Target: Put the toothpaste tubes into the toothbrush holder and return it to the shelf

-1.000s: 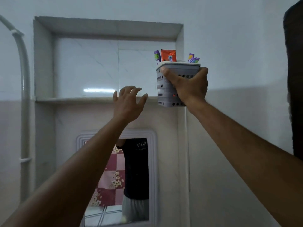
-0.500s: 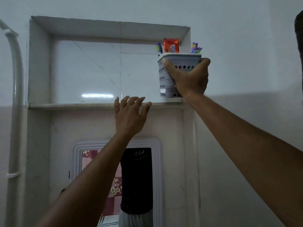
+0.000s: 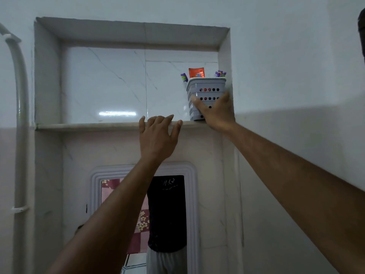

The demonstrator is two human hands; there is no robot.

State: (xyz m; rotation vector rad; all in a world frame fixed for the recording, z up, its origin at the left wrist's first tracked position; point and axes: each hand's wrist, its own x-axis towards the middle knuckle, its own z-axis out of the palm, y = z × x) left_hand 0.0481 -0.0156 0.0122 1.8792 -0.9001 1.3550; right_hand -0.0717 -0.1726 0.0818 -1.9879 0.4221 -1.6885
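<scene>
A grey perforated toothbrush holder [image 3: 205, 86] stands upright on the stone shelf [image 3: 88, 126] at the right end of the wall niche, close to the niche's right wall. An orange-red toothpaste tube [image 3: 196, 72] and purple toothbrushes [image 3: 220, 73] stick out of its top. My right hand [image 3: 216, 113] wraps the holder's lower front, thumb on its left side. My left hand [image 3: 158, 137] is raised with fingers spread, fingertips at the shelf's front edge, holding nothing.
The niche [image 3: 126, 32] has marble-tiled back and side walls. A white pipe [image 3: 19, 115] runs down the left wall. Below the shelf hangs a white-framed mirror [image 3: 144, 214] reflecting a person in a dark shirt.
My right hand has moved the holder into the niche and lowered it onto the shelf, sliding down its side. My left hand rose to the shelf edge.
</scene>
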